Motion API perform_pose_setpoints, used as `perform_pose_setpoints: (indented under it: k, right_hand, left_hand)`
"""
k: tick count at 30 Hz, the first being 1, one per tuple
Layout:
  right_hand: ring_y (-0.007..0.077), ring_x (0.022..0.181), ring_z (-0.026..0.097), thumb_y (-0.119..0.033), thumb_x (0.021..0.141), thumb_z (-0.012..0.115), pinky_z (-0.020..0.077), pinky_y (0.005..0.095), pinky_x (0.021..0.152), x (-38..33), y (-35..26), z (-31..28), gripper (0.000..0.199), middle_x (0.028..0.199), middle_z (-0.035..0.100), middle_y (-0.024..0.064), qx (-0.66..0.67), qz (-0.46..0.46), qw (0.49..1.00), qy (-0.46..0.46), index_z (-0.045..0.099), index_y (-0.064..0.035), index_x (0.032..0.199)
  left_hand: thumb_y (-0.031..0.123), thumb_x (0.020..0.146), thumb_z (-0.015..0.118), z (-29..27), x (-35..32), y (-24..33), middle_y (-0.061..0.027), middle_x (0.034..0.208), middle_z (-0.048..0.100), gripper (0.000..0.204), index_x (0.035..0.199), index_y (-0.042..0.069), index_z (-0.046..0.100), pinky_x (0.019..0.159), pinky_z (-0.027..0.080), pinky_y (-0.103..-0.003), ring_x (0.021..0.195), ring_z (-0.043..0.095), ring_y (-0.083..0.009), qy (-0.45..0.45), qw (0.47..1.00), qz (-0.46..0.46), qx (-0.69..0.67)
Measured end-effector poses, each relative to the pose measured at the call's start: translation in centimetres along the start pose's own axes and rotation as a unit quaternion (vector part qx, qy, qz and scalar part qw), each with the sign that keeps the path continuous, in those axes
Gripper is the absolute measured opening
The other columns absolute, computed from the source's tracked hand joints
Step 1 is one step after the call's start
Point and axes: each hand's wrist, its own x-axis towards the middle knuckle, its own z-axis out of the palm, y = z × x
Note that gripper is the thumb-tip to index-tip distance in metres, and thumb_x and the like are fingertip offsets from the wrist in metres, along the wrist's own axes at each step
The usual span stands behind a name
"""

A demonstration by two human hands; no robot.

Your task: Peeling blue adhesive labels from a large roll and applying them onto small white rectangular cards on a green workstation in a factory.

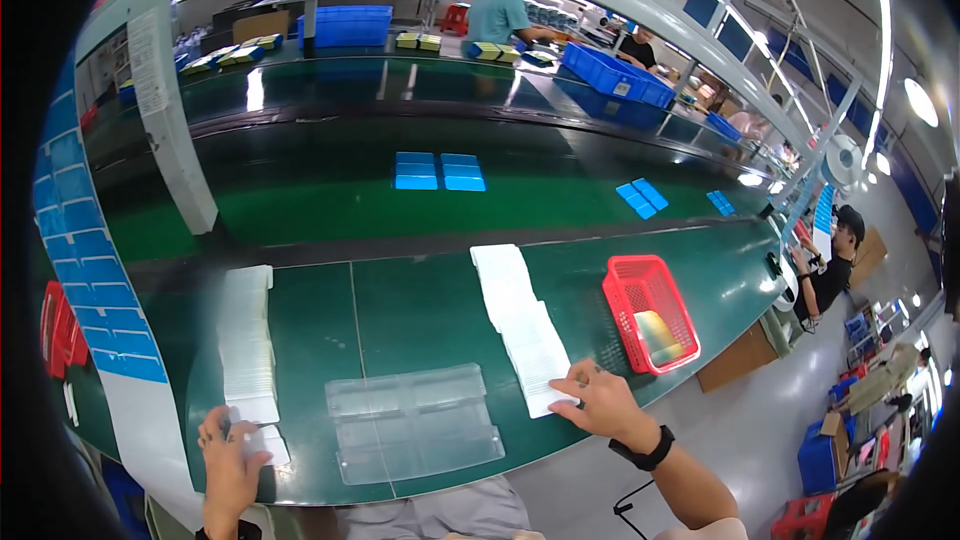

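My left hand (232, 455) is at the near end of a long overlapping row of white cards (246, 345), its fingers and thumb closed on a loose white card (269, 442). My right hand (607, 406) is at the near end of a second row of white cards (522, 315), with thumb and fingertips pinched at the edge of the nearest card. Between the two rows, a clear plastic tray (415, 425) with shallow folded sections lies flat on the green worktable (310, 310). Both wrists wear dark bands.
A red plastic basket (655, 270) with a yellowish item inside stands right of the cards. Blue flat packs (438, 172) lie on the green conveyor beyond. A strip of blue-and-white sheets (95, 270) hangs at left, near a white post (170, 120). People work farther off.
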Motion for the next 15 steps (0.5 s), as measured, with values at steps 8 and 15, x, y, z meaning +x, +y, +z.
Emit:
perform_pose_setpoints:
  k: [8,15]
  right_hand:
    - [0.0207,0.079,0.064,-0.036,0.081,0.079,0.0521,0.0326,0.061,-1.5,1.1,0.5,0.032,0.096,0.058,0.0021,-0.058,-0.029,0.998,0.028,0.076,-0.0193,0.107]
    - [0.0225,0.081,0.062,-0.031,0.079,0.082,0.0517,0.0356,0.066,-1.0,1.1,0.5,0.031,0.094,0.059,0.0057,0.037,0.034,0.999,0.006,0.074,-0.0157,0.104]
  left_hand:
    - [0.011,0.07,0.08,0.5,0.1,0.8,-0.0229,0.136,0.041,0.038,0.104,0.007,0.064,0.098,0.035,-0.049,0.115,0.044,-0.0414,0.001,1.0,-0.003,-0.014]
    - [0.01,0.07,0.081,0.2,0.4,0.7,-0.0201,0.129,0.045,0.033,0.097,0.005,0.063,0.097,0.036,-0.049,0.112,0.045,-0.0397,-0.007,0.999,-0.018,-0.044]
